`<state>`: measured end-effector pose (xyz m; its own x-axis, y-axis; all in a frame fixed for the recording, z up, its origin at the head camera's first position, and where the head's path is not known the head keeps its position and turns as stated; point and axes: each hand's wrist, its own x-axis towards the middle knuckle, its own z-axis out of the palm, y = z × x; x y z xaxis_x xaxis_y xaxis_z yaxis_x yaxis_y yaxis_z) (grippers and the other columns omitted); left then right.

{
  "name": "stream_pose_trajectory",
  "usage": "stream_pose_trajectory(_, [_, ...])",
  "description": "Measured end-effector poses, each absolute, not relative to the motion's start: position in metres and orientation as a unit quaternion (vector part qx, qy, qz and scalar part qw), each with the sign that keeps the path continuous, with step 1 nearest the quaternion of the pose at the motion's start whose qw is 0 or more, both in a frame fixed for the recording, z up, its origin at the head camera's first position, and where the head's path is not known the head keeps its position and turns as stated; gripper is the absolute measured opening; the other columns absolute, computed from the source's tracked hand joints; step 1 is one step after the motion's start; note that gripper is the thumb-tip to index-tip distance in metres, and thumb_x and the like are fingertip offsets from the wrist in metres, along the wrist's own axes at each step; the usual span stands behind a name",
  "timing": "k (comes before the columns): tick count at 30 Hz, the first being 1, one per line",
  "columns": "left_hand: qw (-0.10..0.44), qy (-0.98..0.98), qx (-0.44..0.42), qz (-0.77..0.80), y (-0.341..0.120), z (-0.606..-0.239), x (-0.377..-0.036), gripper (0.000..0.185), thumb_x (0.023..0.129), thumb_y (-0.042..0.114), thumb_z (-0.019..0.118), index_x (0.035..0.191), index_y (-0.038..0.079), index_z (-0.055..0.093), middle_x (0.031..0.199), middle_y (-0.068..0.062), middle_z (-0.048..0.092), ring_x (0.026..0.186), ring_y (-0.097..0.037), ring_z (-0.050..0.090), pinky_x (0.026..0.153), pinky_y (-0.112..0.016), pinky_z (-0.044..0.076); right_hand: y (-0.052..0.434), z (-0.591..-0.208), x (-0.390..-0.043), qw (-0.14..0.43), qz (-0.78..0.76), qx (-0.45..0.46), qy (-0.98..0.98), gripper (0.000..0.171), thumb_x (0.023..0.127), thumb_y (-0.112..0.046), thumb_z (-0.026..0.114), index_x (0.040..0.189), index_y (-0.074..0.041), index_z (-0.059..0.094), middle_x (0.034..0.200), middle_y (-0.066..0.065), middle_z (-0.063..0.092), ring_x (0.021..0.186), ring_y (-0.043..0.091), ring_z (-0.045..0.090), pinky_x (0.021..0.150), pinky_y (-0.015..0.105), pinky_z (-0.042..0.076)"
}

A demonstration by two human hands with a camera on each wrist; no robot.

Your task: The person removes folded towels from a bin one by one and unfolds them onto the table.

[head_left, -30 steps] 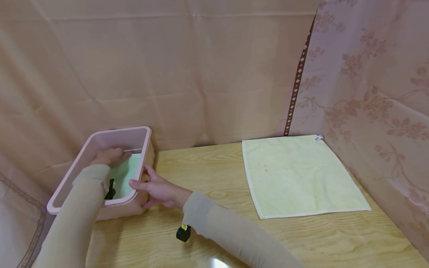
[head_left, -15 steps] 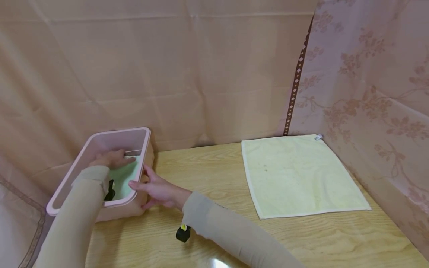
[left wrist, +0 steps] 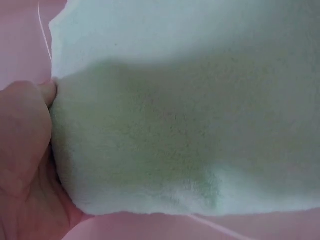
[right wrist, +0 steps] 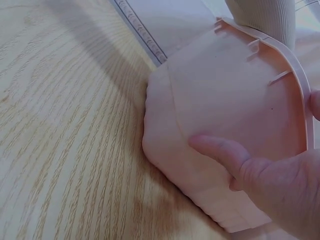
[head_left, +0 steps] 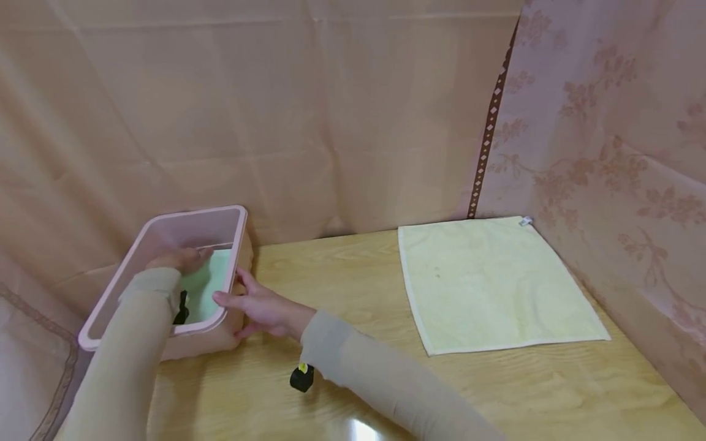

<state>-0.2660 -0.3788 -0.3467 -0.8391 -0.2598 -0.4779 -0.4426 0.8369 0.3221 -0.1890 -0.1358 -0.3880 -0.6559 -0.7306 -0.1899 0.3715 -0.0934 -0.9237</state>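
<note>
A pink plastic bin stands at the table's left, with a pale green towel lying in it. My left hand reaches down into the bin at the towel's edge. In the left wrist view, palm and thumb lie along the edge of the towel, and the other fingers are hidden behind it. My right hand grips the bin's near right corner, thumb over the rim and fingers against the outer wall. In the right wrist view, one finger of the right hand lies along the side of the bin.
A pale yellow towel lies spread flat on the wooden table at right. Pink curtains hang behind and at the sides, close to the bin. A small black device shows under the right sleeve.
Half a second ago my left fingers stretched further right over the green towel; they have drawn back to its left edge. The right hand keeps its place on the bin.
</note>
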Motion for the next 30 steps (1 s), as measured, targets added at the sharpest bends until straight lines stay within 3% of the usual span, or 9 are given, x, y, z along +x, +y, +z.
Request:
stream_pose_trajectory(2, [0.182,0.934,-0.204,0.23,-0.378,-0.344,-0.266,0.102,0.093,0.073,0.045,0.148,-0.011,0.026,0.137,-0.031,0.032,0.122,-0.043,0.035,0.106,-0.055,0.034,-0.136,-0.386,-0.189,0.377,-0.721,-0.164,0.558,0.061,0.103,-0.03,0.062,0.152,-0.045,0.029,0.157,-0.013,0.027,0.136,0.03,0.042,0.086,0.063,0.052])
stream_pose_trajectory(5, [0.152,0.971,-0.117,0.144,-0.385,-0.342,-0.278,0.088,0.097,0.066,0.046,0.139,-0.011,0.038,0.129,-0.03,0.038,0.118,-0.044,0.037,0.104,-0.058,0.031,-0.138,-0.385,-0.187,0.373,-0.732,-0.158,0.548,0.059,0.103,-0.026,0.061,0.152,-0.042,0.033,0.156,-0.012,0.03,0.141,0.032,0.037,0.086,0.067,0.051])
stream_pose_trajectory(8, [0.125,0.992,0.013,0.028,-0.399,-0.345,-0.302,0.087,0.098,0.07,0.035,0.132,-0.009,0.05,0.128,-0.032,0.045,0.117,-0.046,0.04,0.106,-0.063,0.028,-0.139,-0.384,-0.182,0.368,-0.75,-0.145,0.53,0.057,0.104,-0.022,0.06,0.153,-0.036,0.036,0.154,-0.006,0.034,0.141,0.033,0.035,0.084,0.072,0.048])
stream_pose_trajectory(12, [0.076,0.989,0.103,-0.075,-0.405,-0.338,-0.321,0.089,0.098,0.074,0.025,0.115,-0.002,0.067,0.116,-0.029,0.057,0.105,-0.042,0.052,0.1,-0.059,0.038,-0.139,-0.383,-0.178,0.36,-0.763,-0.131,0.52,0.057,0.103,-0.02,0.061,0.155,-0.029,0.038,0.144,-0.001,0.044,0.134,0.03,0.041,0.083,0.073,0.047])
stream_pose_trajectory(15, [0.096,0.989,0.089,-0.062,-0.375,-0.304,-0.3,0.079,0.105,0.061,0.025,0.121,-0.007,0.063,0.115,-0.032,0.057,0.098,-0.043,0.054,0.09,-0.057,0.043,-0.138,-0.382,-0.177,0.358,-0.768,-0.118,0.518,0.057,0.102,-0.02,0.063,0.155,-0.027,0.04,0.137,0.0,0.049,0.13,0.031,0.045,0.083,0.073,0.047])
stream_pose_trajectory(18, [0.101,0.993,0.057,-0.029,-0.344,-0.268,-0.275,0.068,0.109,0.047,0.029,0.133,-0.012,0.051,0.13,-0.041,0.05,0.106,-0.05,0.054,0.088,-0.061,0.044,-0.137,-0.381,-0.178,0.362,-0.771,-0.103,0.514,0.055,0.102,-0.02,0.064,0.152,-0.028,0.044,0.134,0.001,0.051,0.128,0.031,0.047,0.085,0.073,0.046])
stream_pose_trajectory(22, [0.06,0.996,0.061,-0.04,-0.333,-0.247,-0.269,0.066,0.109,0.045,0.03,0.128,-0.013,0.054,0.13,-0.042,0.051,0.101,-0.048,0.055,0.082,-0.06,0.045,-0.136,-0.376,-0.178,0.371,-0.776,-0.104,0.499,0.053,0.101,-0.016,0.064,0.151,-0.025,0.047,0.134,0.003,0.052,0.124,0.03,0.051,0.092,0.074,0.042])
stream_pose_trajectory(30, [0.03,0.995,0.068,-0.059,-0.324,-0.215,-0.254,0.063,0.11,0.044,0.028,0.116,-0.012,0.054,0.101,-0.03,0.057,0.084,-0.04,0.054,0.069,-0.051,0.047,-0.137,-0.372,-0.173,0.373,-0.787,-0.11,0.479,0.06,0.1,-0.002,0.061,0.155,-0.018,0.043,0.134,0.006,0.055,0.117,0.027,0.057,0.098,0.072,0.039])
